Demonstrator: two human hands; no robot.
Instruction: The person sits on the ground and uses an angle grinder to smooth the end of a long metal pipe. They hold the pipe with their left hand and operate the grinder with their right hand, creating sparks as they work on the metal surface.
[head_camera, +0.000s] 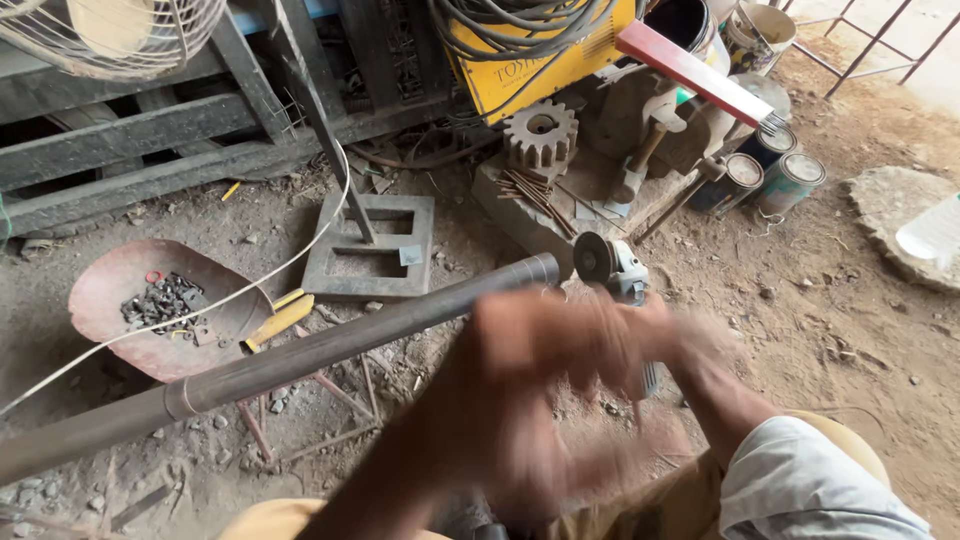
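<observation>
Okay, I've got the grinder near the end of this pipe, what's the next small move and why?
Probably steady both hands first. The angle grinder sits by the open end of the metal pipe, disc not clearly touching it, and the left hand and right hand are blurred. Which hand grips what is unclear, so settle the grip before bringing the disc in.

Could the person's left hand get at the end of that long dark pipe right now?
Probably yes. The left hand, though blurred, hovers just beside the pipe, and nothing lies between them; the angle grinder sits past the pipe's end.
</observation>
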